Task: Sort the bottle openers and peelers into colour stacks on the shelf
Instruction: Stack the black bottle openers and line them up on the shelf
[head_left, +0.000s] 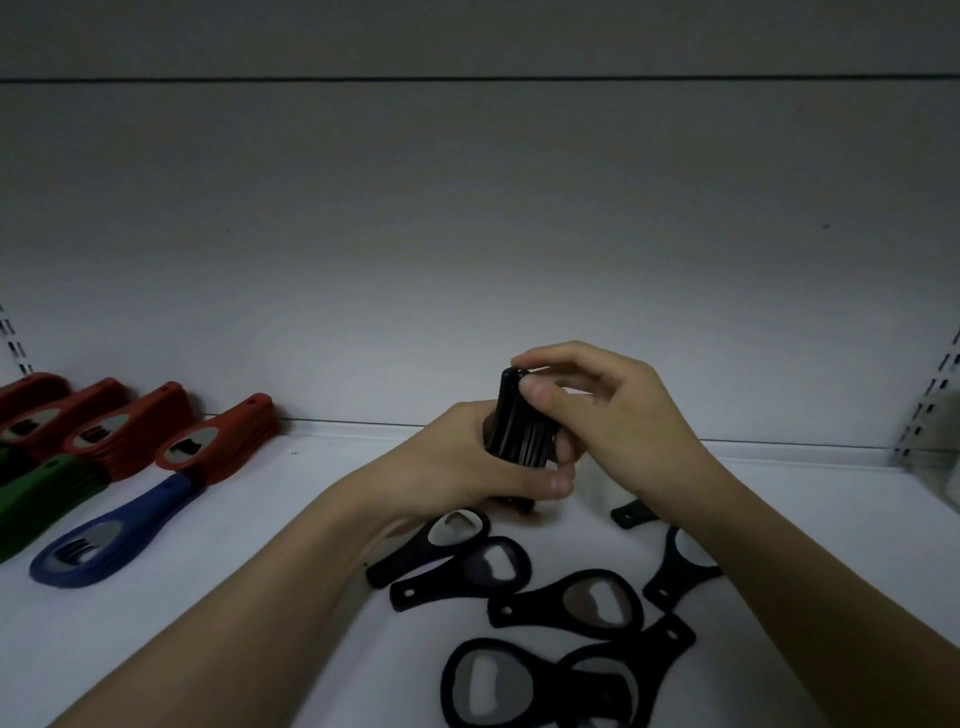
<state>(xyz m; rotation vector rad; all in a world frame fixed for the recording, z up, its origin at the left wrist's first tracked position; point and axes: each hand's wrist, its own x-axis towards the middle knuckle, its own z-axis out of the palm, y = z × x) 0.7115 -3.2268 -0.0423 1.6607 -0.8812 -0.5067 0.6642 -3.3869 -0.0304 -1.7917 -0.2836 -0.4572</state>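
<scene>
A bundle of black bottle openers (519, 426) stands on edge above the white shelf (291, 519), held by both hands. My left hand (493, 457) wraps its lower part, and my right hand (597, 405) pinches its top. Several loose black openers (566, 603) with metal insets lie flat on the shelf below my hands. At the left lie stacks of red openers (218, 441), a green stack (36, 493) and a blue stack (109, 535).
The shelf's grey back panel (467, 234) rises right behind the hands. Slotted metal uprights (930, 400) stand at the right and left edges. A blurred pale object shows at the far right edge.
</scene>
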